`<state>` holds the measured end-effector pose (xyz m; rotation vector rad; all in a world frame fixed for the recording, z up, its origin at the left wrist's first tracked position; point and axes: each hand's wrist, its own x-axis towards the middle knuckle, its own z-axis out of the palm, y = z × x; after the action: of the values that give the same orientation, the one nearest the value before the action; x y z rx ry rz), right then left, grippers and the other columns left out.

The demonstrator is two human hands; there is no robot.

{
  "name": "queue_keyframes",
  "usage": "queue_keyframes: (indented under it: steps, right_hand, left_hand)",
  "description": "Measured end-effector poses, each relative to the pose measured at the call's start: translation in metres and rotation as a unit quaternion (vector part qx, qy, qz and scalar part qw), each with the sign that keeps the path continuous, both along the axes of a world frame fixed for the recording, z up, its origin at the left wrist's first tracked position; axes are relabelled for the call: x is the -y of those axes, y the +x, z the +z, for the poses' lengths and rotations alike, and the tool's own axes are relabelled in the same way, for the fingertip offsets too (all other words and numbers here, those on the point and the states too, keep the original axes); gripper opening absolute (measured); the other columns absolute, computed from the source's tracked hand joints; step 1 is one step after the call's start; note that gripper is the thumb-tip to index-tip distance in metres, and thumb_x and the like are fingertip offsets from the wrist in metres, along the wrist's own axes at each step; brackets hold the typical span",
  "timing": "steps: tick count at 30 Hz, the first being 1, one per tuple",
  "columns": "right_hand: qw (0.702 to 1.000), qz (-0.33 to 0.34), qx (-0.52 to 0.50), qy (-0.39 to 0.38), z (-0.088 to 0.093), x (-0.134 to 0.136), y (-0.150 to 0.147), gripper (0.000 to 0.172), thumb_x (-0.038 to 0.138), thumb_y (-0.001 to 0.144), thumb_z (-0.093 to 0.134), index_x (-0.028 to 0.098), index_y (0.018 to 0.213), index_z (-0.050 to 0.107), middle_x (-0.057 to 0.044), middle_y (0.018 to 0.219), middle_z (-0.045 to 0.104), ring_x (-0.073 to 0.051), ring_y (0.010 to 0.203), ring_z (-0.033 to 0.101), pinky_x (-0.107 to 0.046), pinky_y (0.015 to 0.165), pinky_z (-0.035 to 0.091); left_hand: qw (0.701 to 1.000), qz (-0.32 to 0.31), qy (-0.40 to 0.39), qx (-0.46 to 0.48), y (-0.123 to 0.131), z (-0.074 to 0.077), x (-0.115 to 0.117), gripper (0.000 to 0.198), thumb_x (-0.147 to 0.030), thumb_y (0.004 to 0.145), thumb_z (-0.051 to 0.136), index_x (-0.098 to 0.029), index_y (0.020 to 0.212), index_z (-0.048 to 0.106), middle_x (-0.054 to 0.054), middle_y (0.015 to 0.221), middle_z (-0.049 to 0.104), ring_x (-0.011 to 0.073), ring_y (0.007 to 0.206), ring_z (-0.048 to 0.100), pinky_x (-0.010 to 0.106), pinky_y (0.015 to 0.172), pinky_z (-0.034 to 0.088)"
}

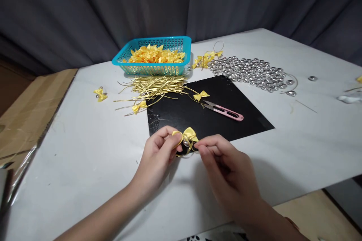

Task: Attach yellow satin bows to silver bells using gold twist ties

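A yellow ribbon bow (pixel 189 134) is pinched by its left side in my left hand (pixel 165 145). A silver bead (pixel 186 143) sits at the bow's middle, with gold cord looped around and below it. My right hand (pixel 223 158) has thumb and forefinger closed at the right end of that gold cord. Both hands are just above the near edge of a black mat (pixel 243 118). Pink-handled thread snips (pixel 226 112) lie on the mat beyond my hands, beside another yellow bow (pixel 201 95).
A blue basket (pixel 152 69) of yellow bows stands at the back. Before it lies a bundle of gold cords (pixel 158 86). Silver beads (pixel 250 72) are spread at the back right, next to a cluster of finished-looking bows (pixel 205 60). Another bow (pixel 100 94) lies on the left.
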<state>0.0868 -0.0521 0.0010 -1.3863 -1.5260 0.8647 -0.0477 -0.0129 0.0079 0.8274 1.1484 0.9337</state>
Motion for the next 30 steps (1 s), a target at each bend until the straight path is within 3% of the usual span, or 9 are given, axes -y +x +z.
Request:
queue_keyframes:
  steps: [20,24,27,30]
  right_hand:
    - [0.999,0.021,-0.006,-0.028,-0.001,-0.002,0.001,0.018,0.025,0.090,0.039,0.017,0.077,0.050,0.005,0.051,0.043,-0.005,0.039,0.033,-0.017,0.035,0.021]
    - [0.999,-0.024,-0.025,0.027,-0.004,0.000,0.003,0.012,0.019,0.091,0.039,0.021,0.100,0.046,0.009,0.050,0.037,-0.005,0.036,0.028,-0.017,0.034,0.020]
    - [0.995,-0.048,0.023,0.079,-0.002,-0.003,0.007,0.022,0.014,0.091,0.038,0.024,0.110,0.042,0.008,0.053,0.039,-0.007,0.041,0.039,-0.018,0.041,0.031]
    - [0.991,0.028,0.095,0.092,0.005,-0.011,0.012,0.020,0.013,0.091,0.035,0.022,0.097,0.053,0.000,0.072,0.058,-0.010,0.064,0.057,-0.021,0.058,0.042]
  left_hand:
    - [0.999,-0.004,0.001,-0.033,0.001,0.000,0.000,0.020,-0.020,0.078,0.055,-0.017,0.059,0.051,-0.006,0.050,0.050,0.0056,0.046,0.035,0.020,0.046,0.026]
    - [0.999,-0.002,0.016,-0.051,0.000,-0.001,0.000,0.018,-0.022,0.079,0.056,-0.017,0.062,0.053,-0.006,0.050,0.050,0.0055,0.045,0.035,0.020,0.046,0.026]
    - [0.997,-0.008,0.023,-0.067,0.000,0.000,0.001,0.017,-0.022,0.078,0.058,-0.017,0.062,0.054,-0.006,0.050,0.051,0.0060,0.045,0.037,0.020,0.047,0.027]
    - [0.997,-0.018,0.033,-0.074,0.000,0.001,0.001,0.018,-0.022,0.078,0.057,-0.017,0.061,0.055,-0.005,0.052,0.053,0.0065,0.046,0.039,0.021,0.048,0.030]
